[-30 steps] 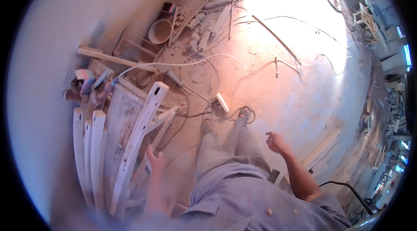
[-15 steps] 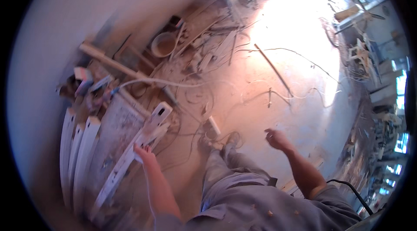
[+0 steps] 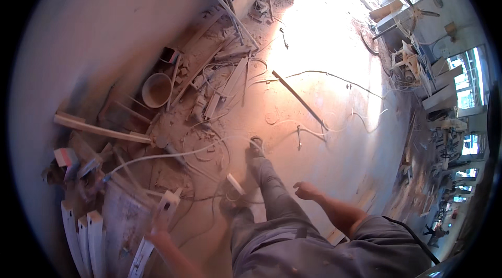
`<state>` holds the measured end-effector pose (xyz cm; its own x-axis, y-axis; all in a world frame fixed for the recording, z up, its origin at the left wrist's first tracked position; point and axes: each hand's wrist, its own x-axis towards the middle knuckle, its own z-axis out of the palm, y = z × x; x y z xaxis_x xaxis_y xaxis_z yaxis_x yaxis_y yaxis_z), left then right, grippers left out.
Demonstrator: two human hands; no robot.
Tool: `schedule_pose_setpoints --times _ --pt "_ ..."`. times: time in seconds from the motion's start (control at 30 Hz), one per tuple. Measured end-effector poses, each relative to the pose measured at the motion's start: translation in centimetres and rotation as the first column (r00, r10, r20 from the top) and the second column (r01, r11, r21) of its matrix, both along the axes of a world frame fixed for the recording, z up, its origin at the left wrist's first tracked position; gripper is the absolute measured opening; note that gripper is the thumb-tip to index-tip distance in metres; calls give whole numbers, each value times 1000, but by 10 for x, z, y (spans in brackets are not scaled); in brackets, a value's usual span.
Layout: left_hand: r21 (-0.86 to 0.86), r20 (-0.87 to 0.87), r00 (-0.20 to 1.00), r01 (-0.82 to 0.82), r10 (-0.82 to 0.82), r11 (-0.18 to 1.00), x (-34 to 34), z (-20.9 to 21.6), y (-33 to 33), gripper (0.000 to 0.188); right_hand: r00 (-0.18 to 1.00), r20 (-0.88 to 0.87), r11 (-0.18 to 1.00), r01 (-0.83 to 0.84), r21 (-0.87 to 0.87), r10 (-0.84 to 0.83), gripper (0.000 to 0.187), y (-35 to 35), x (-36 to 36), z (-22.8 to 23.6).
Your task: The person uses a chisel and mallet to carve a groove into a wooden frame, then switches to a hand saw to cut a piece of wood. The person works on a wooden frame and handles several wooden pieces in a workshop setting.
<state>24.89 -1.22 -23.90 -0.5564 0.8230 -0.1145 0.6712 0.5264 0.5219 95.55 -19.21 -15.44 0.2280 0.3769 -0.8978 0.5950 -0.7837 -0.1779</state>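
My left hand [image 3: 158,234], smeared by motion, is beside a pale, slotted wooden piece [image 3: 169,203] that leans at the lower left. Whether it touches the wood I cannot tell. My right hand [image 3: 307,191] hangs above the floor in front of my body, fingers curled and nothing seen in them. Several curved, pale wooden pieces [image 3: 95,228] stand close together at the far lower left, next to a dusty board [image 3: 123,210].
A whitish hose [image 3: 157,155] loops over the dusty floor. By the left wall stand a bucket [image 3: 157,90] and wood scraps. A dark bar [image 3: 300,101] and a cable [image 3: 340,76] lie ahead. Wooden parts and a pedestal fan [image 3: 415,12] line the right side.
My view has moved forward, and one foot is now stepped ahead. The slotted piece and curved pieces appear lower in view. My left hand has dropped towards the lower edge.
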Motion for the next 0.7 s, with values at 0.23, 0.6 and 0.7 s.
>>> schedule_pose_setpoints --times 0.23,0.6,0.7 --pt "-95 615 485 -737 622 669 85 54 46 61 998 10 985 55 166 -58 44 136 64 -166" --pt "-230 259 647 -680 717 697 21 97 -45 52 979 20 974 -206 90 205 54 394 118 -324" --pt "-241 174 656 -695 734 678 33 86 -33 50 958 97 949 -281 140 269 61 420 135 -409"
